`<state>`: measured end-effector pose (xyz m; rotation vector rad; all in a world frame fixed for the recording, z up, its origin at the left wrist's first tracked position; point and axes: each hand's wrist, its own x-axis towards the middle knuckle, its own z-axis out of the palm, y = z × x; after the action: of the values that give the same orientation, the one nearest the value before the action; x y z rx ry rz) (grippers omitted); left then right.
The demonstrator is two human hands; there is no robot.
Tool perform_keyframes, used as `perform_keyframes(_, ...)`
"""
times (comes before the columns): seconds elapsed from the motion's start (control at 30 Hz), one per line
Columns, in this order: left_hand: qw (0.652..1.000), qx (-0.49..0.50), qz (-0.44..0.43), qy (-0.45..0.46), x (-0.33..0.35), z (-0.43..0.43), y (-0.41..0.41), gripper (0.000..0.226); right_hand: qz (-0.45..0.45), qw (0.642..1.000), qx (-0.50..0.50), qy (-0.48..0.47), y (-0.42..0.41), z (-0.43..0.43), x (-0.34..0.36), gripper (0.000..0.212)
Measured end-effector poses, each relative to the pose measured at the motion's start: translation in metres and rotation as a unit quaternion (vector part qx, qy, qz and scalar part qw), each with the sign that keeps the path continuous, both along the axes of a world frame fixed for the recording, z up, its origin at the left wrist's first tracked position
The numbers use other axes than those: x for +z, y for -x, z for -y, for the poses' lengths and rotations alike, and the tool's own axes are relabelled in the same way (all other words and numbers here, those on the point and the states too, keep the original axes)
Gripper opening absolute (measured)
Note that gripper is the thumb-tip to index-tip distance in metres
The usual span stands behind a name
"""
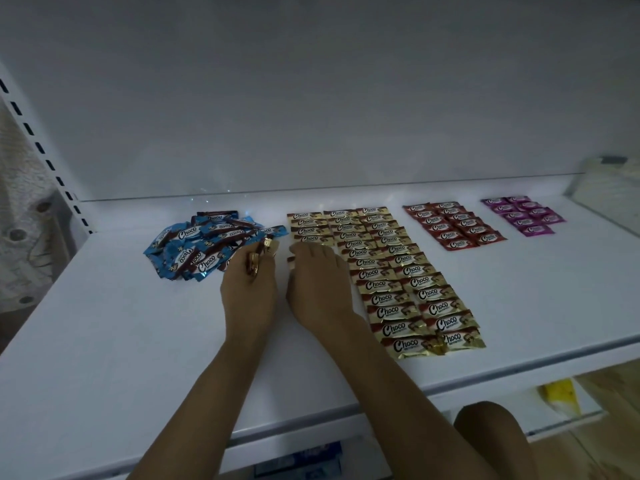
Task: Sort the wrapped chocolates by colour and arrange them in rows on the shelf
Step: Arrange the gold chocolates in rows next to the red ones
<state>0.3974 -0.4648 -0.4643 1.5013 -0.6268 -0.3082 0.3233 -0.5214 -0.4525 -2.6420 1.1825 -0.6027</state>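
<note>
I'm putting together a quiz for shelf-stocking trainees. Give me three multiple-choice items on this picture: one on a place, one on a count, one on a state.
1. Which colour group lies farthest right on the shelf?
A. blue
B. purple
C. gold

2. How many wrapper colours lie there?
A. two
B. four
C. six

3. How do the blue chocolates lie?
A. in neat rows
B. in a loose heap
C. stacked in a box

Answers:
1 B: the purple chocolates sit beyond the red chocolates, nearest the right end.
2 B: blue, gold, red and purple groups show.
3 B: they lie jumbled over one another, while the gold chocolates are in rows.
</note>
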Motion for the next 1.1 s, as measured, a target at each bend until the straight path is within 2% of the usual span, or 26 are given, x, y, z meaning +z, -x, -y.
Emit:
perform_keyframes(0.07, 1.000, 0.005, 0.013, -0.002, 0.000, 0.001, -0.001, 0.020, -0.010, 1.000, -0.005, 0.013, 0.000, 0.001, -0.001, 0.041)
perform_keyframes(0.2, 1.000, -0.001, 0.007, 0.008, 0.002, 0.001, -0.002, 0.034, -0.003, 1.000, -0.014, -0.018, -0.003, 0.002, -0.010, 0.044)
perform_keyframes(0.37, 0.999, -0.012, 0.020, 0.022, 0.003, 0.000, -0.001, 0.018, 0.034, 0.999, 0.004, -0.015, -0.001, 0.004, -0.014, 0.050)
perform_keyframes(0.47, 0.999, -0.013, 0.021, 0.023, 0.003, 0.001, -0.001, 0.015, 0.057, 0.998, -0.006, 0.006, -0.001, 0.001, -0.016, 0.071)
perform_keyframes(0.53, 0.999, -0.015, 0.022, 0.020, 0.001, 0.001, -0.001, 0.014, 0.044, 0.999, -0.015, -0.004, -0.001, 0.001, -0.018, 0.077)
perform_keyframes(0.7, 1.000, -0.014, 0.011, 0.024, -0.001, 0.002, 0.000, 0.010, 0.050, 0.998, -0.040, -0.016, -0.002, 0.003, -0.017, 0.069)
perform_keyframes(0.77, 0.999, -0.011, -0.008, 0.034, 0.000, 0.002, 0.000, 0.014, 0.073, 0.996, -0.044, -0.015, -0.002, 0.003, -0.020, 0.060)
perform_keyframes(0.87, 0.999, -0.016, -0.028, 0.041, 0.002, 0.001, 0.000, 0.017, 0.084, 0.996, -0.029, -0.025, -0.004, 0.006, -0.023, 0.059)
perform_keyframes(0.93, 0.998, -0.025, -0.021, 0.046, 0.004, -0.002, 0.001, 0.017, 0.137, 0.990, -0.019, -0.032, -0.001, 0.006, -0.021, 0.051)
perform_keyframes(1.0, 0.997, -0.046, -0.016, 0.055, 0.007, -0.004, 0.001, 0.014, 0.284, 0.951, -0.010, -0.120, 0.005, 0.003, -0.010, 0.035)
perform_keyframes(1.07, 0.995, -0.077, -0.014, 0.068, 0.011, -0.006, 0.003, 0.014, 0.437, 0.862, 0.018, -0.258, 0.012, 0.000, 0.004, 0.017)
perform_keyframes(1.1, 0.993, -0.092, -0.012, 0.072, 0.013, -0.008, 0.003, 0.015, 0.481, 0.819, 0.032, -0.311, 0.016, -0.001, 0.009, 0.012)
